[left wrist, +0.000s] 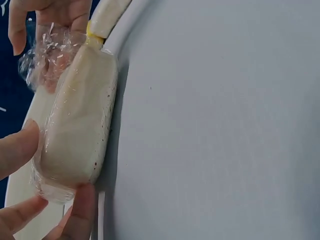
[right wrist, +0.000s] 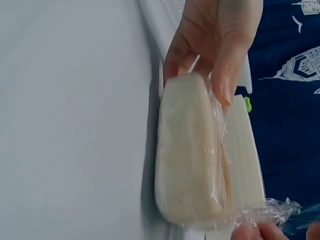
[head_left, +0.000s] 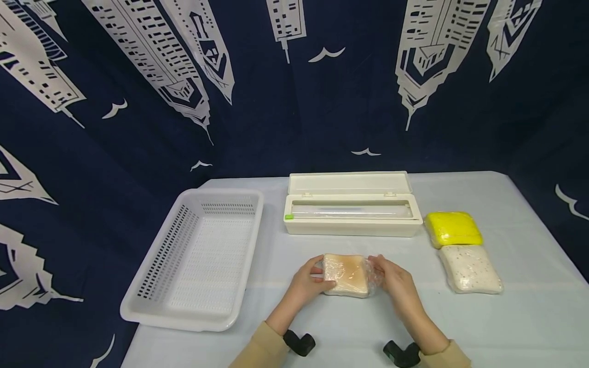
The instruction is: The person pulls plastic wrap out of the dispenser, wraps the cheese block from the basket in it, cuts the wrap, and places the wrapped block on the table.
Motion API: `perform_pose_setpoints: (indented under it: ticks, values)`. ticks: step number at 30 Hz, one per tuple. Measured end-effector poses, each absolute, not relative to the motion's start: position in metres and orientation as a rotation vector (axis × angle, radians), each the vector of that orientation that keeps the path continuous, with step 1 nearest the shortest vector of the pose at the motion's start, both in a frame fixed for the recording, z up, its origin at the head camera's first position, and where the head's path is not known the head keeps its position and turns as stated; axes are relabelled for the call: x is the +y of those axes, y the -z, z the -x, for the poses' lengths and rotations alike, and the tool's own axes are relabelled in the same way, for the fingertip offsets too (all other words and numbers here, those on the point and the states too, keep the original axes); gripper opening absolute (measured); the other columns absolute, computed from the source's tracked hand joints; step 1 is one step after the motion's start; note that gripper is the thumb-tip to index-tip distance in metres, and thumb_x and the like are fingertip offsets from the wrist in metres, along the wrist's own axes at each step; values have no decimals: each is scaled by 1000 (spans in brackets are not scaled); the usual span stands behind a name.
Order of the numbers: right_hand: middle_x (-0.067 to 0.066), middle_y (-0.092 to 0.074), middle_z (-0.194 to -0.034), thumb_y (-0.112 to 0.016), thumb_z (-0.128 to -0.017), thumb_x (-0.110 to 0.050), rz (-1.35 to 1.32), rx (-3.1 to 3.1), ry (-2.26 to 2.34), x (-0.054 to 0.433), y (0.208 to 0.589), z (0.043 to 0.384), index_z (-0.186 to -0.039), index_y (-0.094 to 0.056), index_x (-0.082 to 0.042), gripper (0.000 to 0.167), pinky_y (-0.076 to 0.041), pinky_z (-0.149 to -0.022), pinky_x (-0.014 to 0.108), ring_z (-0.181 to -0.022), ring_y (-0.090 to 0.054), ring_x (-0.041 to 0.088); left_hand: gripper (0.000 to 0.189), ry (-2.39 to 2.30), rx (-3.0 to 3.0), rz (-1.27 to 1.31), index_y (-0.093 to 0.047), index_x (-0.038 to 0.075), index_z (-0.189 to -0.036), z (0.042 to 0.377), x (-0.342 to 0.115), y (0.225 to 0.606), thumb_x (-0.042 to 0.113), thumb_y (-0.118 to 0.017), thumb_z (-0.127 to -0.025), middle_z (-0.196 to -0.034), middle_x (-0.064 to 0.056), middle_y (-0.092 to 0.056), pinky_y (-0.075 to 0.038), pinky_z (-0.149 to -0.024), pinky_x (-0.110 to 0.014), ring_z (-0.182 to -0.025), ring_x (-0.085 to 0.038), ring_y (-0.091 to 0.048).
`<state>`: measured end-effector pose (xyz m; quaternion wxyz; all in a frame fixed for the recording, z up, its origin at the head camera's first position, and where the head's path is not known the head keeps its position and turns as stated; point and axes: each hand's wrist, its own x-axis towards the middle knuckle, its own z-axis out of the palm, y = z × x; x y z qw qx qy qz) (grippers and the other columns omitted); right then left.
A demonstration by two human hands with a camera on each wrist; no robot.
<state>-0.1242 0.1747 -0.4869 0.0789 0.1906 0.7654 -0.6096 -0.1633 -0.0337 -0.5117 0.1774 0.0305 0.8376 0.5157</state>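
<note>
A square block of bread (head_left: 346,276), tan on top and pale at the sides, is wrapped in clear plastic film near the table's front. My left hand (head_left: 307,282) grips its left end, thumb on the near side and fingers behind. In the right wrist view that hand (right wrist: 215,45) holds the far end of the bread (right wrist: 182,155). My right hand (head_left: 397,281) is at the right end, its fingers pinching the loose film (head_left: 375,273) there. The left wrist view shows this crumpled film (left wrist: 47,55) bunched at the fingers.
A white plastic basket (head_left: 246,266) stands at the left. Behind the bread is an open cream film dispenser (head_left: 349,227) with a green slider and a roll inside. At the right lie a wrapped yellow block (head_left: 453,228) and a wrapped speckled white block (head_left: 471,268).
</note>
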Motion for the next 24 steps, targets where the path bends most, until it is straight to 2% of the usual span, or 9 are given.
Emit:
perform_pose_setpoints:
  ticks: [4, 7, 10, 13, 16, 19, 24]
  values:
    - [17, -54, -142, -29, -107, -26, -503, 2308, 1857, 164, 488, 121, -138, -53, 0, 47, -48, -104, 33, -130, -52, 28, 73, -1483, 2334, -70, -48, 5, -142, 163, -34, 513, 14, -83, -78, -110, -17, -63, -57, -75, -35, -97, -27, -66]
    - [17, -58, -138, -37, -104, -15, -443, 2406, 1812, 153, 488, 116, -137, -54, 1, 41, -47, -105, 36, -128, -55, 29, 75, -1491, 2324, -68, -48, 5, -142, 163, -35, 513, 12, -83, -77, -109, -15, -64, -58, -75, -34, -96, -25, -66]
    - [18, -57, -139, -46, -100, -6, -341, 2596, 1652, 140, 488, 111, -136, -54, 3, 39, -43, -108, 43, -132, -52, 34, 75, -1492, 2320, -74, -47, 4, -143, 162, -35, 514, 10, -83, -77, -108, -15, -63, -58, -74, -33, -94, -24, -66]
    - [23, -54, -140, -56, -92, 4, -123, 2871, 1413, 129, 492, 107, -129, -58, 8, 37, -45, -104, 50, -130, -50, 43, 76, -1496, 2312, -87, -47, 4, -143, 161, -36, 514, 9, -83, -77, -109, -16, -63, -58, -74, -34, -95, -25, -66]
    - [29, -55, -135, -65, -83, 12, 152, 3171, 1109, 120, 499, 104, -117, -64, 13, 34, -53, -93, 47, -118, -57, 45, 76, -1515, 2295, -93, -47, 4, -143, 161, -35, 514, 8, -83, -77, -110, -17, -62, -58, -75, -35, -97, -26, -65]
    - [31, -60, -128, -74, -76, 11, 361, 3393, 742, 114, 505, 102, -109, -68, 13, 34, -56, -86, 45, -112, -59, 41, 76, -1513, 2302, -97, -46, 4, -143, 160, -35, 515, 8, -83, -77, -111, -17, -62, -58, -76, -35, -97, -25, -65]
    - [29, -61, -127, -75, -77, 4, 469, 3430, 381, 112, 507, 100, -114, -66, 12, 39, -54, -90, 49, -118, -60, 41, 76, -1495, 2340, -124, -46, 1, -143, 158, -35, 516, 9, -83, -77, -113, -19, -63, -58, -77, -37, -99, -29, -66]
